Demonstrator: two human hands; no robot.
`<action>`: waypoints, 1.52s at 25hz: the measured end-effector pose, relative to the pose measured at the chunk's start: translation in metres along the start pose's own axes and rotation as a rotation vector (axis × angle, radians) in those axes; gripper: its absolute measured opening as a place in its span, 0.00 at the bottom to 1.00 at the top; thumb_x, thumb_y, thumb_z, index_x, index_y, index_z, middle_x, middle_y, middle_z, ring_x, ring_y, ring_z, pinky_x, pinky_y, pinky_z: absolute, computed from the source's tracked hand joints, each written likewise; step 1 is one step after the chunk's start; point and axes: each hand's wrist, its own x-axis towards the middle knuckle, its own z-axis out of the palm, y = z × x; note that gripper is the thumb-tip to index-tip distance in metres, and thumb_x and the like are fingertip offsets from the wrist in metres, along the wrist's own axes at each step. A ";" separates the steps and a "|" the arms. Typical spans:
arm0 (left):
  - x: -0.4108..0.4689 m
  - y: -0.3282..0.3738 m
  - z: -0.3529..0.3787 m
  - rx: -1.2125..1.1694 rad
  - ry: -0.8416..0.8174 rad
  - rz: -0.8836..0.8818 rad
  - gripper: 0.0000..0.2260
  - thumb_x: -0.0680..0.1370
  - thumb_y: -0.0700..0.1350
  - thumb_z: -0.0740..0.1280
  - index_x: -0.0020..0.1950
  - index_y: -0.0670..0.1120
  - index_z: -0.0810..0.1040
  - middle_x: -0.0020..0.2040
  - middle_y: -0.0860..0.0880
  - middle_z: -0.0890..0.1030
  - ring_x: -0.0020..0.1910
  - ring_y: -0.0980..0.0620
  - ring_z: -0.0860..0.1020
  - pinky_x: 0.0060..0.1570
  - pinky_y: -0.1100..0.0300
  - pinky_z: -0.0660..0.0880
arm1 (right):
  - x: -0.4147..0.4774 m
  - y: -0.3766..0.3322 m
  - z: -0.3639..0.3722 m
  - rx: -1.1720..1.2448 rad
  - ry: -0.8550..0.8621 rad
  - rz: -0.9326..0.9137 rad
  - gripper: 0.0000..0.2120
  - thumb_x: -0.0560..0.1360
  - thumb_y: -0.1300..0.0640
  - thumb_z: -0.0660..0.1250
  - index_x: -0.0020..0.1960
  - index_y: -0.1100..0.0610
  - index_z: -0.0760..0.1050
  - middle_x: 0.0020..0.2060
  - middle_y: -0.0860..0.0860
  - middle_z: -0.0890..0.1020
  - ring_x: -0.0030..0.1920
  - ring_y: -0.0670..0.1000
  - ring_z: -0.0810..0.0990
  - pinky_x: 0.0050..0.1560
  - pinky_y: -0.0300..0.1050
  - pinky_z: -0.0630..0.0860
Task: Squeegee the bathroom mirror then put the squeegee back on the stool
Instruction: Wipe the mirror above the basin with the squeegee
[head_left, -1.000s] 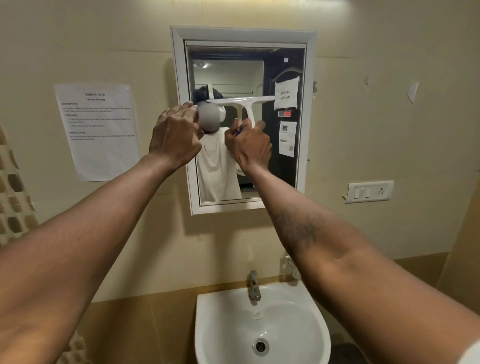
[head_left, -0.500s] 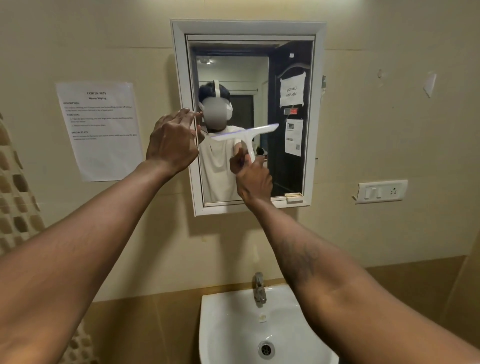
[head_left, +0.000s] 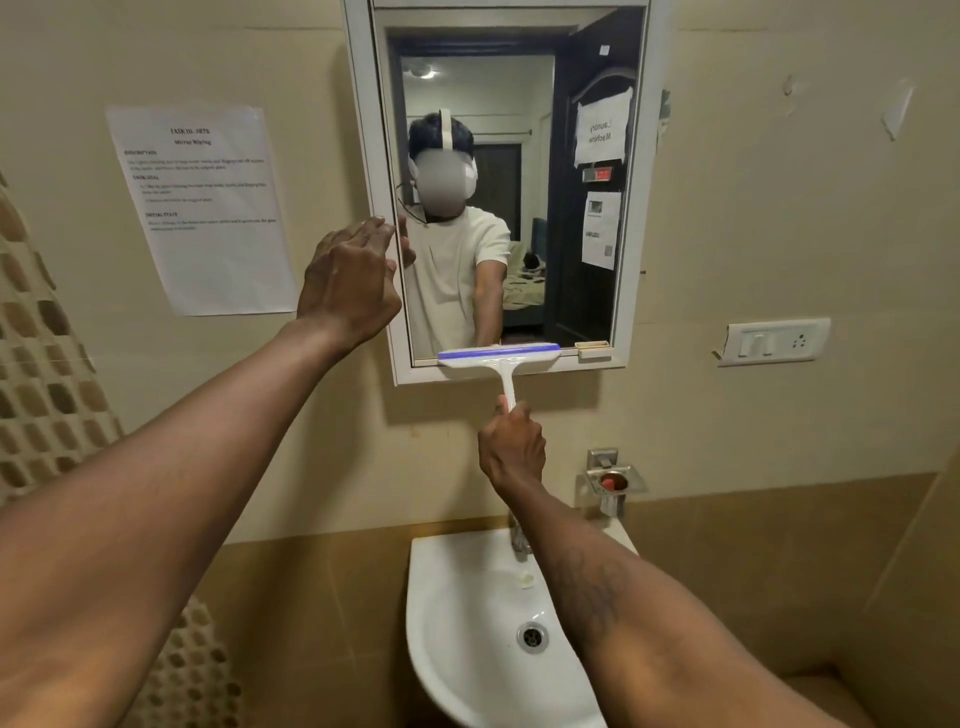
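Squeegee (head_left: 500, 358) has dropped to mirror (head_left: 524, 156) bottom, gripped by right hand (head_left: 511, 447); left hand (head_left: 348, 283) spread, empty.

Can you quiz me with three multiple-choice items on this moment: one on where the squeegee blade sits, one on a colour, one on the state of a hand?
1. Where is the blade of the squeegee?
A. At the top edge of the mirror
B. At the bottom edge of the mirror
C. Lying in the sink

2. What colour is the strip along the blade?
A. Blue
B. Red
C. Green

3. What is the left hand doing?
A. Gripping the squeegee handle
B. Turning the tap
C. Open, fingers at the left frame of the mirror

Answers:
1 B: the blade lies level along the lower frame of the mirror, above the sink.
2 A: a blue strip runs along the white head.
3 C: the left hand holds nothing; the right hand alone grips the handle.
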 end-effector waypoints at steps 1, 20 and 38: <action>-0.003 0.001 0.001 0.000 -0.005 -0.006 0.21 0.78 0.39 0.63 0.72 0.40 0.74 0.72 0.41 0.76 0.74 0.42 0.72 0.75 0.46 0.65 | 0.000 -0.001 -0.002 0.002 -0.007 0.014 0.21 0.85 0.43 0.50 0.56 0.59 0.71 0.46 0.60 0.81 0.45 0.64 0.80 0.40 0.52 0.72; 0.048 0.067 -0.025 -0.030 0.028 0.042 0.24 0.80 0.43 0.62 0.77 0.40 0.70 0.76 0.42 0.72 0.75 0.42 0.70 0.77 0.45 0.64 | 0.106 -0.125 -0.151 0.180 0.344 -0.267 0.25 0.83 0.40 0.50 0.58 0.60 0.72 0.46 0.58 0.82 0.45 0.61 0.81 0.41 0.52 0.74; 0.086 0.073 -0.016 -0.044 0.062 0.076 0.22 0.81 0.43 0.63 0.75 0.40 0.71 0.74 0.41 0.74 0.74 0.40 0.72 0.76 0.42 0.65 | 0.200 -0.159 -0.157 0.199 0.429 -0.352 0.24 0.82 0.41 0.52 0.56 0.59 0.74 0.35 0.45 0.69 0.35 0.49 0.71 0.32 0.42 0.62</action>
